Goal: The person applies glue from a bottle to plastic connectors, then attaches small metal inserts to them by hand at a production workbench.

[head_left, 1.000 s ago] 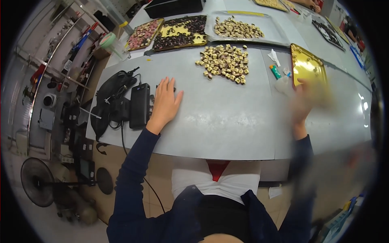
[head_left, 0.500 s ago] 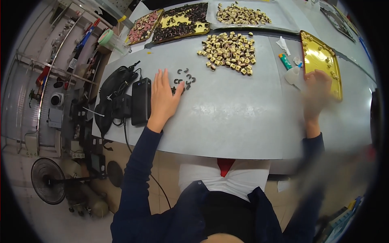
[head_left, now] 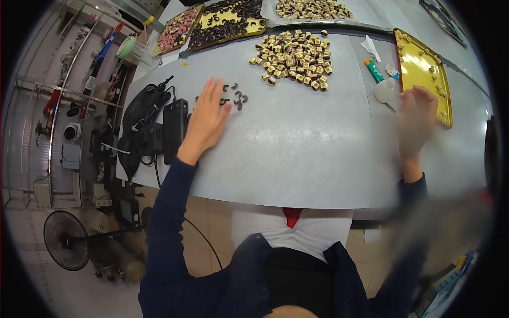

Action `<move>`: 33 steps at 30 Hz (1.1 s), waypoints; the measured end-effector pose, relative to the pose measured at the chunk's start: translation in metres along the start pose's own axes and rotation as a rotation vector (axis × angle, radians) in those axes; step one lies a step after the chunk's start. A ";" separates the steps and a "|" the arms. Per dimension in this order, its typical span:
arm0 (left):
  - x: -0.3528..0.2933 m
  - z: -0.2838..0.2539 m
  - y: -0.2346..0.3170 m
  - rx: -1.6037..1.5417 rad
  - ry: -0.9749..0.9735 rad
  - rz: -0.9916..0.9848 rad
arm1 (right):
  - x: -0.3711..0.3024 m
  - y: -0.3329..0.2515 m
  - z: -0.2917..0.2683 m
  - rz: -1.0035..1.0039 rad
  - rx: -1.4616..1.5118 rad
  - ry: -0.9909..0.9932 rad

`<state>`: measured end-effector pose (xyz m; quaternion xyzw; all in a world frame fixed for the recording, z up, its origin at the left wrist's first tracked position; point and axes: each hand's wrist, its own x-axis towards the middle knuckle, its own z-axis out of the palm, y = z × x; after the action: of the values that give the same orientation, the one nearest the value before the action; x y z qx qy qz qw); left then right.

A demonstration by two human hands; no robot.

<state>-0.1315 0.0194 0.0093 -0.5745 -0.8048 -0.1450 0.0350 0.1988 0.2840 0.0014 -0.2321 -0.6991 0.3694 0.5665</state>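
My left hand (head_left: 207,119) is open over the left part of the table, fingers stretched out, palm down. Small dark curved pieces (head_left: 239,99) lie by its thumb and fingers, some partly covered by it. Near the yellow tray (head_left: 449,117) at the right is my right hand (head_left: 416,119), blurred by a smear, its fingers curled together. Whatever those fingers hold is hidden. Next to it lie a white squeeze bottle (head_left: 384,90) with a thin metal tip and a green lighter (head_left: 374,71). A pile of small cream-and-dark cube pieces (head_left: 294,58) lies farther off.
A black box-shaped device (head_left: 175,130) with cables and a black bag (head_left: 142,116) lie left of my left hand. At the back stand a tray of dark pieces (head_left: 225,24), a tray of pink pieces (head_left: 180,27) and a paper-lined tray (head_left: 366,18). A fan (head_left: 66,239) stands lower left.
The whole view has shifted slightly. My left hand has slid forward, away from the black device and over some of the dark pieces. My right hand stays by the yellow tray.
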 end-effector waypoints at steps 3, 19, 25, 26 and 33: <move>0.002 -0.005 0.001 -0.030 0.029 -0.010 | 0.002 -0.003 0.000 -0.003 0.012 -0.005; 0.006 0.017 0.099 -0.187 -0.019 0.187 | 0.000 0.000 -0.005 -0.069 -0.001 0.035; 0.026 -0.018 0.058 -0.477 -0.063 0.255 | 0.000 0.003 0.005 0.072 -0.180 -0.064; 0.025 -0.023 0.055 -0.540 -0.066 0.194 | 0.000 0.002 0.006 0.110 -0.260 -0.128; 0.022 -0.007 0.048 -0.542 -0.056 0.292 | 0.000 0.021 0.020 0.190 -0.388 -0.295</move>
<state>-0.0945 0.0522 0.0306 -0.6760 -0.6465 -0.3321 -0.1212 0.1777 0.2920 -0.0164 -0.3449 -0.8069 0.3097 0.3661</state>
